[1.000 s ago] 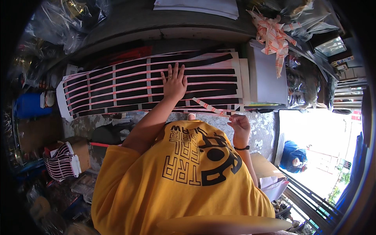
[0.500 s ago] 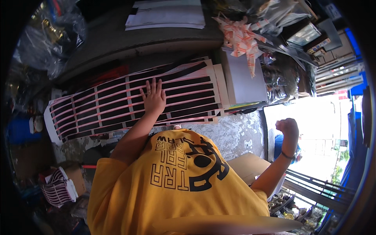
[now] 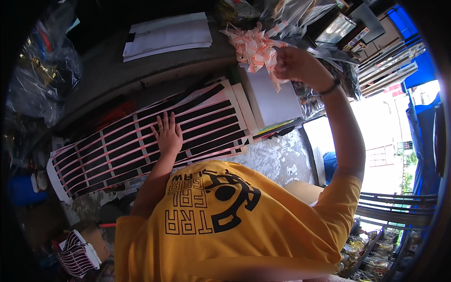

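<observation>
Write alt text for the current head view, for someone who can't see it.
A left hand lies spread on black-banded, pink-lined sheets, while the right hand is up by a tangle of orange-striped strips, contact unclear. Clipped white papers lie farther back.

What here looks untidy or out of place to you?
Mostly the crumpled tangle of orange-and-white strips at the right hand: its drooping end looks messy beside the flat white surface and the striped sheets under the left hand. One black strip at those sheets' upper right also slants away from the neighbouring rows.
</observation>
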Tool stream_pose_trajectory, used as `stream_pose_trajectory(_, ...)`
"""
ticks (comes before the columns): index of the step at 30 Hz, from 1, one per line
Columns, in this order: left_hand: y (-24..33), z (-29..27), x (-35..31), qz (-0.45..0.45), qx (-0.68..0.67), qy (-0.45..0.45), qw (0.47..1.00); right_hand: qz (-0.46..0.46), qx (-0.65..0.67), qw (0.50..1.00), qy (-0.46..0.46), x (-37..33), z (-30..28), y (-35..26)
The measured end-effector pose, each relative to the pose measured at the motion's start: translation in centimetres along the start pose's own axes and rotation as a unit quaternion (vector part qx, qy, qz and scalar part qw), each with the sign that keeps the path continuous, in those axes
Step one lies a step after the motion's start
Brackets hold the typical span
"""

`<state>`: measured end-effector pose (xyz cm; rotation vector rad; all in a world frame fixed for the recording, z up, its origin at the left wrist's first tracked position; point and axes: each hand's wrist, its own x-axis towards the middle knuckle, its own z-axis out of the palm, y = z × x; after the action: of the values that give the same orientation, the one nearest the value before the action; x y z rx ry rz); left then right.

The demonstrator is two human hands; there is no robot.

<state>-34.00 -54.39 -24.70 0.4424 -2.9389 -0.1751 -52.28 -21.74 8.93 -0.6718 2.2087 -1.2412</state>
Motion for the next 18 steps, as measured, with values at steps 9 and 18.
stream_pose_trajectory(9,-0.1,0.1,0.1,0.004,-0.034,0.036,0.999,0.070,0.046,0.995,-0.050,5.4,-3.0,-1.6)
stream_pose_trajectory(18,-0.1,0.2,0.0,0.006,-0.037,0.040,0.998,-0.071,-0.062,0.986,-0.140,1.5,-2.7,-2.6)
